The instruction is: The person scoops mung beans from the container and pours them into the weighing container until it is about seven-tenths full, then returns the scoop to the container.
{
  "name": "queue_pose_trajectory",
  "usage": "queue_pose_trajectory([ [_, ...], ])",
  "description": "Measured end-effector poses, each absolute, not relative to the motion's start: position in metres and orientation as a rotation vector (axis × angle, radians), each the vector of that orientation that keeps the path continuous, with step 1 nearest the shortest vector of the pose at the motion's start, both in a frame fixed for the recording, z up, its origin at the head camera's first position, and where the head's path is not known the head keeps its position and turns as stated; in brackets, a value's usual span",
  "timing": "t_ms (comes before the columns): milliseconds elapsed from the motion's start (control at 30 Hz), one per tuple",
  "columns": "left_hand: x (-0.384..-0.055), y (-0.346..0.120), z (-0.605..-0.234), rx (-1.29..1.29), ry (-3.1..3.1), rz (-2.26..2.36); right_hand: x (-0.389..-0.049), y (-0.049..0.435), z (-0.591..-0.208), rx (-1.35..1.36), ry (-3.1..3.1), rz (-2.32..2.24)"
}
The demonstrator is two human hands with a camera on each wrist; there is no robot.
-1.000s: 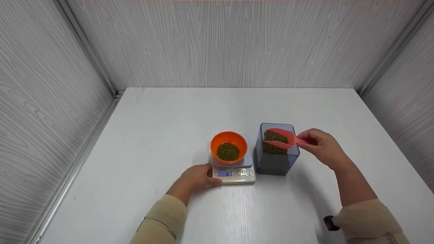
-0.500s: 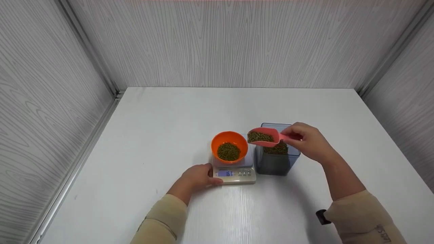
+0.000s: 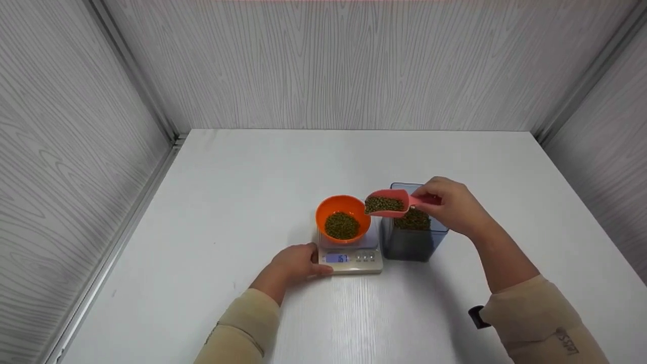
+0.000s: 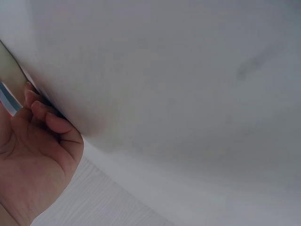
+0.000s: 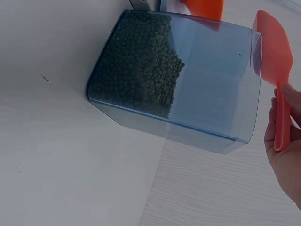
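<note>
My left hand (image 3: 293, 264) holds the left front corner of a white kitchen scale (image 3: 371, 267), thumb along its front; in the left wrist view that hand's fingers (image 4: 59, 123) are curled against its side. The lit display appears to read 167. On the scale stands an orange bowl (image 3: 329, 206) with green mung beans (image 3: 341, 226) in its bottom. My right hand (image 3: 452, 205) pinches the handle of a pink scoop (image 5: 275, 52). Loaded with beans, the scoop's front lip overlaps the bowl's right rim in the head view. Its handle end is over the container.
Right beside the scale stands a tall clear bluish container (image 5: 211, 75), open at the top, partly filled with mung beans (image 5: 136, 61). Both stand on a white table (image 3: 242, 177), with grey wood-grain panels (image 3: 323, 65) behind and at the sides.
My right hand has carried the loaded scoop leftward from above the container to the bowl's right rim. My left hand stays at the scale, and the display reading looks the same.
</note>
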State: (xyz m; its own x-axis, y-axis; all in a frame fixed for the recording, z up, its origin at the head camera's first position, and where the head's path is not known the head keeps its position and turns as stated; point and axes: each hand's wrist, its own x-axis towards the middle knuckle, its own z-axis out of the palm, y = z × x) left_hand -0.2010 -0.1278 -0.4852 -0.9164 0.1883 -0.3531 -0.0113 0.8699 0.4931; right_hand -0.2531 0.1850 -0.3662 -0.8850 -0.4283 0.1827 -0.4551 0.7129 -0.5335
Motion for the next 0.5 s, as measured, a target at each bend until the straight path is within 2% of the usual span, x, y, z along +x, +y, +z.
queue_pose_trajectory([
  [500,-0.202,-0.1294,-0.4892,0.149,2.657,0.707,-0.2549,0.1773,-0.361,0.769,-2.893,0.854],
])
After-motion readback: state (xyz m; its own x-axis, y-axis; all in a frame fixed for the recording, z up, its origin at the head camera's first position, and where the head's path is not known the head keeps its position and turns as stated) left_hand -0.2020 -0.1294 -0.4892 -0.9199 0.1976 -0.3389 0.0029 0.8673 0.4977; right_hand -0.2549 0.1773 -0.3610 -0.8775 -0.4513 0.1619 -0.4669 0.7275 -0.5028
